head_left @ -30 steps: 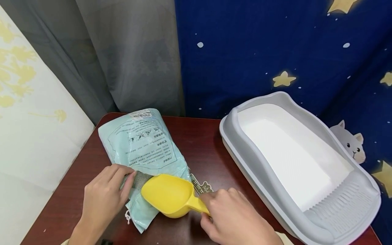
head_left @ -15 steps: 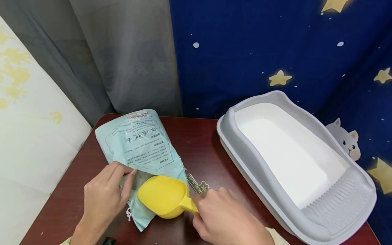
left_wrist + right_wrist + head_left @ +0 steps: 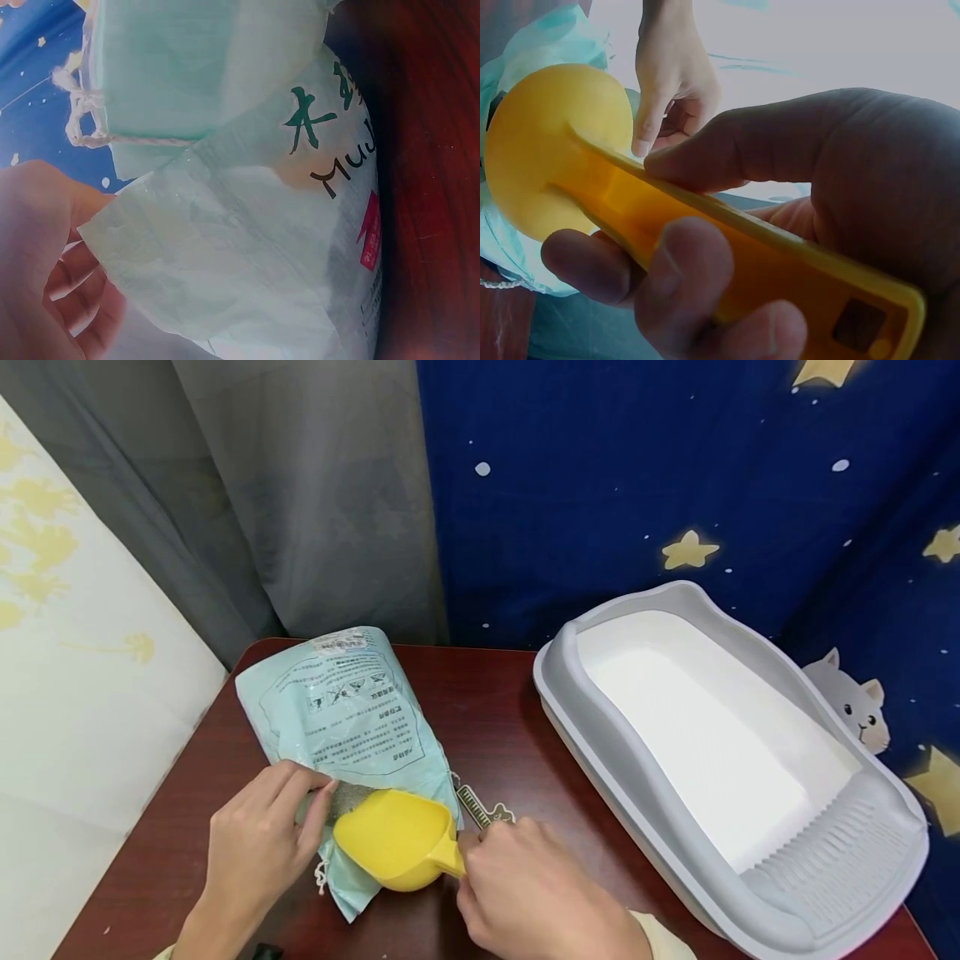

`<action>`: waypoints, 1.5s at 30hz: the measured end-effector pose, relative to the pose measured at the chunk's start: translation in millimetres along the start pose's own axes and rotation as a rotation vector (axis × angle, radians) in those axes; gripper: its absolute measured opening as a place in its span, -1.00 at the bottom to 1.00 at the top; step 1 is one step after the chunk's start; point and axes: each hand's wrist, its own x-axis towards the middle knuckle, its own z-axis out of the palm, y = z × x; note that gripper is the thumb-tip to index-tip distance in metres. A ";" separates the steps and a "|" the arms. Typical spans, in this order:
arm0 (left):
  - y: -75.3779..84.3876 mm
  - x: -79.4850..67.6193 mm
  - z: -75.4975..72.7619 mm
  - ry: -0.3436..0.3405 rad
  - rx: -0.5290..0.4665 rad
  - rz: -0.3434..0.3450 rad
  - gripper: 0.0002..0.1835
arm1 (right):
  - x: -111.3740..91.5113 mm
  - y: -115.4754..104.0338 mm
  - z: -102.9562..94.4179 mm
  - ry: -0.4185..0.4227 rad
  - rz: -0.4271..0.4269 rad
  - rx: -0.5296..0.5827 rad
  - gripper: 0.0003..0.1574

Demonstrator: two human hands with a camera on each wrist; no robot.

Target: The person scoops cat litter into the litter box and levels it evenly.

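Observation:
A pale green printed bag (image 3: pixel 345 727) lies on the dark red table (image 3: pixel 487 718), its open mouth toward me. My left hand (image 3: pixel 258 839) pinches the upper edge of the bag's mouth and holds it up; the bag (image 3: pixel 247 247) fills the left wrist view, my left hand (image 3: pixel 45 270) at its edge. My right hand (image 3: pixel 532 897) grips the handle of a yellow scoop (image 3: pixel 397 837), whose bowl sits at the bag's opening. The yellow scoop (image 3: pixel 562 142) and my right hand (image 3: pixel 765 247) around its handle fill the right wrist view. Grey granules (image 3: pixel 347 795) show inside the mouth.
A grey-rimmed white litter tray (image 3: pixel 637 793) stands on the right half of the table. A small ruler-like tag (image 3: pixel 480 808) lies beside the bag. Grey curtain (image 3: pixel 300 502) and blue starred cloth (image 3: pixel 675 477) hang behind; a white patterned panel (image 3: pixel 67 652) stands left.
My right hand has pushed the yellow scoop a little to the left, further into the bag's mouth. My left hand keeps holding the bag's edge.

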 end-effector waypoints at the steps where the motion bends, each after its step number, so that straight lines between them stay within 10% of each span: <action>1: 0.0 -0.2 0.0 0.001 -0.003 0.000 -0.56 | 0.5 -0.5 0.7 -0.002 0.002 -0.005 -0.55; 45: 0.8 0.5 0.2 -0.030 -0.100 0.027 -0.53 | 39.6 -17.8 48.4 0.116 0.024 -0.063 -0.67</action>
